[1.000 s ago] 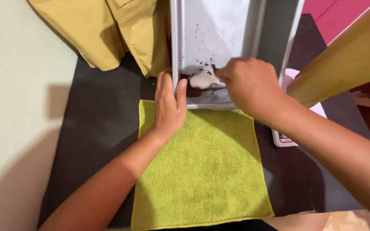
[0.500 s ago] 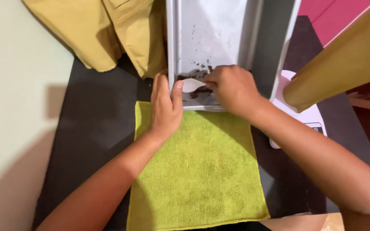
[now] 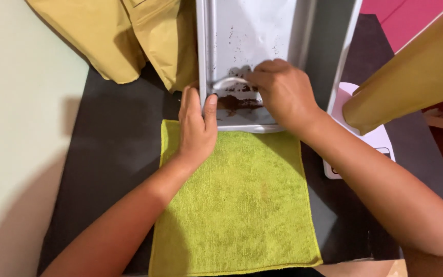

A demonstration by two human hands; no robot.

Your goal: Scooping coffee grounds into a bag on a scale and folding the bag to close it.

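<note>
A grey metal tray (image 3: 252, 31) lies on a black mat, its near end resting on a green cloth (image 3: 237, 205). My left hand (image 3: 196, 125) grips the tray's near left rim, thumb inside the wall. My right hand (image 3: 283, 92) holds a white plastic scraper (image 3: 226, 83) inside the tray, its edge down on the tray floor. A heap of dark brown crumbs (image 3: 239, 102) lies just in front of the scraper, near the tray's front wall. Small specks dot the tray floor farther back.
Crumpled tan paper bags (image 3: 124, 41) lie at the back left, touching the tray. Another tan bag (image 3: 411, 77) stands at the right over a white scale (image 3: 370, 141). The black mat (image 3: 114, 149) sits on a pale surface (image 3: 21, 133); a pink surface (image 3: 401, 15) shows at the top right.
My right hand has pulled the scraper back from the crumb heap to a spot farther up the tray. My left hand has kept its grip on the rim.
</note>
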